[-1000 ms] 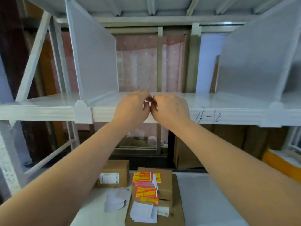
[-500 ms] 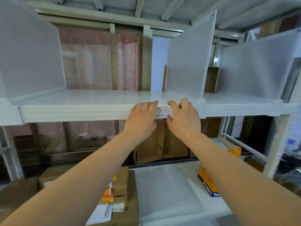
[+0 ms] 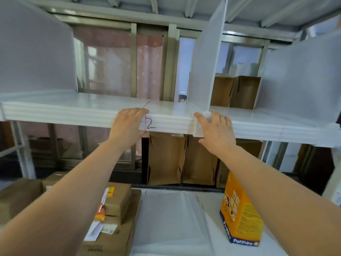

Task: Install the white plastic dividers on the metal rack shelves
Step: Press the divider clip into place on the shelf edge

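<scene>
At centre frame, a person's left hand (image 3: 129, 124) lies flat, fingers together, over the front lip of a white metal rack shelf (image 3: 73, 111); the right hand (image 3: 216, 131), fingers spread, touches the front clip of an upright translucent white plastic divider (image 3: 204, 67) standing just right of centre.

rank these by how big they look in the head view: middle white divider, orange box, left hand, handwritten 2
Middle white divider and orange box: about alike, so unranked. The divider shows nearly edge-on and the box is nearer the camera.
Then the left hand.
Smallest: the handwritten 2.
</scene>
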### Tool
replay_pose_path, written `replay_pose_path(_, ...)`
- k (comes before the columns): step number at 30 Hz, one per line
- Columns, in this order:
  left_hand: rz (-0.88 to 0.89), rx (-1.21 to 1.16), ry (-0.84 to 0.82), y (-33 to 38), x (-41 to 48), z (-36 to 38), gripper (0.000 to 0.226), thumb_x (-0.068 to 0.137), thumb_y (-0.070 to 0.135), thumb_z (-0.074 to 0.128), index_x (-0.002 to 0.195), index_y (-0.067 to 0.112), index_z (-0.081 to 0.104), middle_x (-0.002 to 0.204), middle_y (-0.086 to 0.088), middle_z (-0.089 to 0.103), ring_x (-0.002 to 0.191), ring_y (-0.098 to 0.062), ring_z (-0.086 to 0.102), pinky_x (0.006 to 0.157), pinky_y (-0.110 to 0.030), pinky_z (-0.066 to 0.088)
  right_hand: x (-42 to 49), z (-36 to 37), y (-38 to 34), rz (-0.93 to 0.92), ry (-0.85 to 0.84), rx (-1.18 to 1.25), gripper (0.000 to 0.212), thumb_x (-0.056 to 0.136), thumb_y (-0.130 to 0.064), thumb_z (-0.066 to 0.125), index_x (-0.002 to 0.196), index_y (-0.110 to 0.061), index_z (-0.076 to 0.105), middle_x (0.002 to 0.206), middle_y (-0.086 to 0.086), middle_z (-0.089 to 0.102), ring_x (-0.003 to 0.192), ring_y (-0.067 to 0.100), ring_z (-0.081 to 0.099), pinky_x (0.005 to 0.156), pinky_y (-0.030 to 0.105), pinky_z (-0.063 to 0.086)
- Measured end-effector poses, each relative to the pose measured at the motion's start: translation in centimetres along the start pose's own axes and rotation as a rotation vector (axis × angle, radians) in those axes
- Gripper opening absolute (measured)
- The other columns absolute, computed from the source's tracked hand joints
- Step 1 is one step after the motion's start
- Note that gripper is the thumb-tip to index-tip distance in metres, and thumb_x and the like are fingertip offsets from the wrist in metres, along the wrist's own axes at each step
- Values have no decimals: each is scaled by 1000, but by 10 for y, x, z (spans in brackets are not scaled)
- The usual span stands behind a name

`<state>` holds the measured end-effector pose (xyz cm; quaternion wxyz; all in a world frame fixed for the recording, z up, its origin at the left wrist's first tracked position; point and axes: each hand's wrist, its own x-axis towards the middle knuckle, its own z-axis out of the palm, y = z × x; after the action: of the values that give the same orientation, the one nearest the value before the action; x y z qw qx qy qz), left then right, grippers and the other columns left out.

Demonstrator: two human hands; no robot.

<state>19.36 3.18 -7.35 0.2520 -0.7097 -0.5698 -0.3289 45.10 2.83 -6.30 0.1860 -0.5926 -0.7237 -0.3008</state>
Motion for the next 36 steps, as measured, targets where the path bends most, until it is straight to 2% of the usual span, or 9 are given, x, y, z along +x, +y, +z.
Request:
replay_pose_path(5, -17, 134, 14, -8, -3, 1, 61, 77, 32, 72, 133, 29, 48, 130, 2, 55, 121, -27, 46, 104, -41, 28, 10, 7, 4, -35, 107, -50, 73, 74, -41, 71, 132, -31, 28, 119, 15, 50, 114, 30, 51, 111, 60, 4)
replay_pose_path(8, 18, 186, 82, -17, -8, 8, 58, 74, 24, 74, 128, 21, 53, 122, -4, 60, 111, -32, 51, 98, -44, 34, 11, 13, 6, -59, 114, -45, 68, 74, -43, 70, 127, -30, 30, 112, 14, 50, 106, 28, 54, 111, 60, 1)
replay_pose_path(12, 52, 182, 152, -19, -6, 14, 52, 71, 20, 77, 118, 12, 56, 114, -7, 63, 104, -34, 54, 92, -44, 38, 12, 13, 2, -37, 130, -65, 58, 74, -44, 70, 120, -27, 39, 105, 15, 52, 102, 28, 55, 109, 55, -11)
replay_pose_path(16, 89, 245, 172, -17, -4, 20, 54, 73, 33, 75, 116, 8, 54, 111, -11, 60, 99, -36, 53, 87, -42, 30, 11, 11, -8, 25, 144, -57, 51, 71, -33, 74, 112, -24, 45, 98, 17, 54, 99, 31, 56, 106, 56, -14)
replay_pose_path(21, 80, 275, 232, -17, -1, 24, 55, 72, 38, 73, 113, 5, 55, 107, -12, 59, 96, -35, 54, 86, -40, 25, 17, 5, -31, 33, 134, -55, 49, 71, -33, 73, 110, -25, 43, 91, 14, 52, 88, 29, 57, 108, 56, -14)
replay_pose_path(23, 61, 232, 252, -20, -1, 23, 52, 74, 43, 63, 111, 8, 55, 106, -10, 59, 96, -33, 55, 87, -38, 24, 24, 3, -55, 0, 158, -19, 47, 71, -31, 71, 109, -24, 45, 87, 13, 49, 79, 29, 57, 109, 54, -16)
replay_pose_path(26, 40, 149, 239, -19, -3, 23, 58, 73, 53, 42, 111, 11, 55, 106, -7, 59, 97, -29, 54, 88, -36, 24, 31, 1, -80, -55, 180, 1, 47, 72, -32, 69, 113, -23, 47, 92, 17, 52, 80, 32, 59, 108, 49, -19)
replay_pose_path(31, 41, 168, 280, -17, 0, 30, 50, 70, 43, 68, 108, 13, 57, 104, -5, 60, 96, -27, 55, 89, -34, 25, 36, 0, -97, -74, 218, 32, 48, 71, -36, 70, 112, -22, 49, 93, 19, 55, 84, 34, 61, 112, 46, -10)
replay_pose_path(36, 67, 153, 359, -17, 0, 34, 39, 73, 31, 70, 106, 14, 60, 103, -4, 62, 95, -25, 56, 88, -33, 27, 42, 3, -122, -123, 265, 67, 52, 64, -31, 77, 109, -19, 53, 90, 19, 55, 81, 34, 62, 113, 42, 3)
